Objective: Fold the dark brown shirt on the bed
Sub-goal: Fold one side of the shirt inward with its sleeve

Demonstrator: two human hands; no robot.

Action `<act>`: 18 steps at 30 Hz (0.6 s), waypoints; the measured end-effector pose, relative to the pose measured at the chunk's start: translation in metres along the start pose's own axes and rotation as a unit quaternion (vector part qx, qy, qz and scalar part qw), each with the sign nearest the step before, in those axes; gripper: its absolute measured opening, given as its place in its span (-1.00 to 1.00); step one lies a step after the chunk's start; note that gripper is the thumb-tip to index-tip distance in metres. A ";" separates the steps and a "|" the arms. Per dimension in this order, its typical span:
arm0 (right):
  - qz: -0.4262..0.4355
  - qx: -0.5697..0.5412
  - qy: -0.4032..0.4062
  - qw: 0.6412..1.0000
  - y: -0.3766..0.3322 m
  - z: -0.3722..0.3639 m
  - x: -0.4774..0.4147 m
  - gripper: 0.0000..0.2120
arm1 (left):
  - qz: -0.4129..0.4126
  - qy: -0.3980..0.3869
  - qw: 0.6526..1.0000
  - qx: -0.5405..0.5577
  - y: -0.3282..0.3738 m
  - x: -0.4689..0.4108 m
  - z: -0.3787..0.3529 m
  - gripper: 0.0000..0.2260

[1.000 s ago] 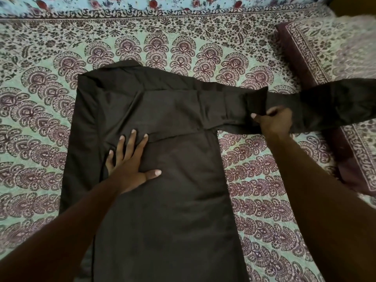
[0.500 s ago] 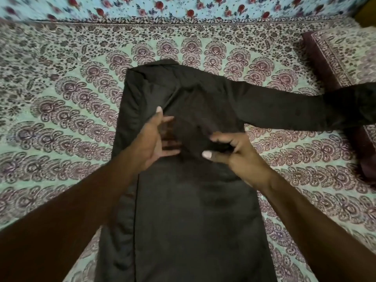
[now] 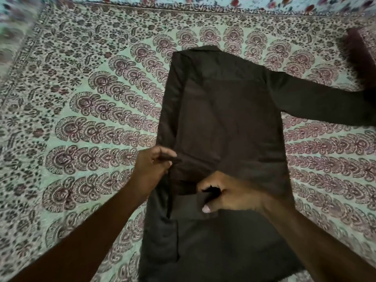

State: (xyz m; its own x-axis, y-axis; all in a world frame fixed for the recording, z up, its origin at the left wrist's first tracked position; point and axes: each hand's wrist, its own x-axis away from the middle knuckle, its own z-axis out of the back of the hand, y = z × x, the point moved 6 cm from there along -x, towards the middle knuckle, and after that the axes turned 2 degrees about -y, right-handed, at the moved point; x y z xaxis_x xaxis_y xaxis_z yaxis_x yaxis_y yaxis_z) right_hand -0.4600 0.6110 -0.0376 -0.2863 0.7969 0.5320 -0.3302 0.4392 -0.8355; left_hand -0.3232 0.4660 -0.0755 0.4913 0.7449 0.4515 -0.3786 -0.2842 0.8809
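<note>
On the patterned bedspread [image 3: 85, 110] I see the dark brown shirt [image 3: 223, 110] lying flat, one sleeve [image 3: 317, 102] stretched right. My left hand [image 3: 151, 167] pinches its folded left edge; my right hand [image 3: 230, 195] seems, through blur, curled around cloth mid-body, arms reaching forward.

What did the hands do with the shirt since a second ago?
The right hand let go of the sleeve and came back to the shirt body; the left hand stopped pressing flat. Both now pinch the folded-in cloth lower down. The sleeve still lies out to the right.
</note>
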 end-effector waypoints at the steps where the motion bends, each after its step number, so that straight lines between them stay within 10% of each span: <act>1: -0.002 0.020 -0.009 1.000 0.001 -0.008 -0.003 -0.90 | -0.002 0.004 1.000 -0.015 -0.009 0.005 0.003 -0.63; 13: -0.008 0.240 -0.016 0.971 0.027 -0.095 -0.014 -0.80 | -0.016 -0.095 0.977 -0.189 -0.072 0.033 0.008 -0.29; 18: 0.026 0.420 -0.038 0.907 0.029 -0.123 -0.008 -0.72 | -0.042 -0.151 0.954 -0.255 -0.083 0.039 0.001 -0.16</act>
State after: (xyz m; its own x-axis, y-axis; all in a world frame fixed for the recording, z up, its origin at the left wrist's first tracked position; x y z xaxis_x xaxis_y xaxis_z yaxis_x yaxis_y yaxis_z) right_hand -0.3565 0.6686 -0.0827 -0.3715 0.7625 0.5297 -0.8734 -0.0935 -0.4779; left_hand -0.2720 0.5186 -0.1307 0.7114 0.5226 0.4699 -0.6222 0.1575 0.7668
